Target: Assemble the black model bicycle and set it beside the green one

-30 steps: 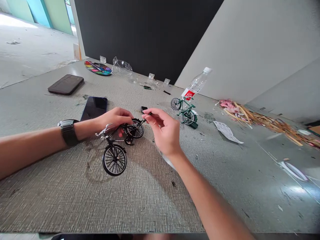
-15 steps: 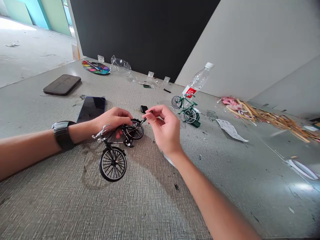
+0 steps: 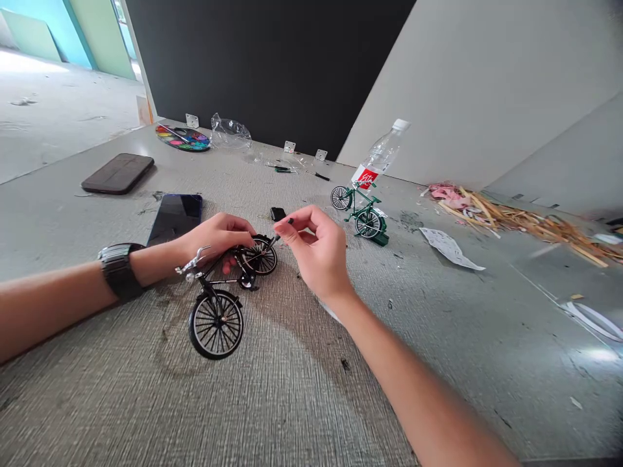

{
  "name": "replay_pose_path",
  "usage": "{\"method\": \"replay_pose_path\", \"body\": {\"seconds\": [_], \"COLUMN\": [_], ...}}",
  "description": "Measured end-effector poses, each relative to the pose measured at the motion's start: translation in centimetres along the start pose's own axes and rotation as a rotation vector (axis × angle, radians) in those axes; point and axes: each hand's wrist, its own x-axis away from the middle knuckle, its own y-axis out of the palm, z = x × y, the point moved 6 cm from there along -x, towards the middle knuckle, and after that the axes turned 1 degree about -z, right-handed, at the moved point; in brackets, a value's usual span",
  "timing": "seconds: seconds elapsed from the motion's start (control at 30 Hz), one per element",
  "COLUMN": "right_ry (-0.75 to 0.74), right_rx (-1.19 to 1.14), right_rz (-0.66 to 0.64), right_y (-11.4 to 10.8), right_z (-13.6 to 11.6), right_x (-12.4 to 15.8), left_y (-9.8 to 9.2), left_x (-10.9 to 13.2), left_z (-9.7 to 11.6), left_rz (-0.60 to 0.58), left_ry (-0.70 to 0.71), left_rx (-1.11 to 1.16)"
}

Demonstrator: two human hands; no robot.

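Observation:
A black model bicycle [image 3: 217,324] with silver handlebars stands on the textured tabletop. My left hand [image 3: 217,237] is closed around its rear part, near the seat, which the fingers hide. In my right hand [image 3: 316,250], thumb and fingertips pinch a small screwdriver [image 3: 275,240] with a dark handle. Its thin tip reaches the hub area of the rear wheel [image 3: 260,255]; whether it sits in a screw I cannot tell. Just beyond the right fingers lies a small black object [image 3: 278,213].
A green model bicycle [image 3: 363,211] stands by a clear plastic bottle [image 3: 384,152]. On the left are a blue-black phone [image 3: 176,214], a brown case [image 3: 118,173] and a paint palette [image 3: 185,139]. Wood strips [image 3: 525,220] and a paper sheet [image 3: 448,248] lie right.
The view has shifted slightly. Both hands keep their hold, and the screwdriver stays at the rear wheel, its handle turned a little between the right fingers.

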Motion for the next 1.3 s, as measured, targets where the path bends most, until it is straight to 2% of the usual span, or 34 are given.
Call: {"method": "replay_pose_path", "body": {"seconds": [0.1, 0.27, 0.33, 0.7, 1.0, 1.07, 1.2, 1.23, 1.3], "right_ry": [-0.029, -0.075, -0.059, 0.002, 0.048, 0.051, 0.062, 0.095, 0.166], "right_rx": [0.035, 0.029, -0.016, -0.011, 0.0, -0.046, -0.137, -0.118, -0.056], "right_rz": [0.036, -0.166, -0.2, -0.043, -0.046, -0.026, 0.12, 0.116, 0.021], "right_y": [-0.3, 0.1, 0.1, 0.0, 0.1, -0.5, -3.1, -3.5, -3.5], "right_z": [-0.1, -0.9, -0.8, 0.0, 0.1, 0.0, 0.9, 1.3, 2.1], "right_x": [0.0, 0.4, 0.4, 0.1, 0.1, -0.1, -0.7, -0.8, -0.8], "left_y": [0.2, 0.1, 0.0, 0.0, 0.1, 0.1, -0.1, -0.2, -0.5], "left_x": [0.2, 0.4, 0.5, 0.2, 0.1, 0.2, 0.7, 0.7, 0.7], "left_z": [0.3, 0.4, 0.3, 0.2, 0.2, 0.3, 0.0, -0.1, -0.1], "left_rz": [-0.012, -0.007, -0.01, 0.022, 0.004, 0.015, 0.02, 0.02, 0.02], "left_ry": [0.02, 0.04, 0.045, -0.043, -0.027, -0.037, -0.064, -0.056, -0.016], "left_rx": [0.0, -0.01, -0.007, -0.008, -0.007, 0.017, 0.141, 0.19, 0.293]}}
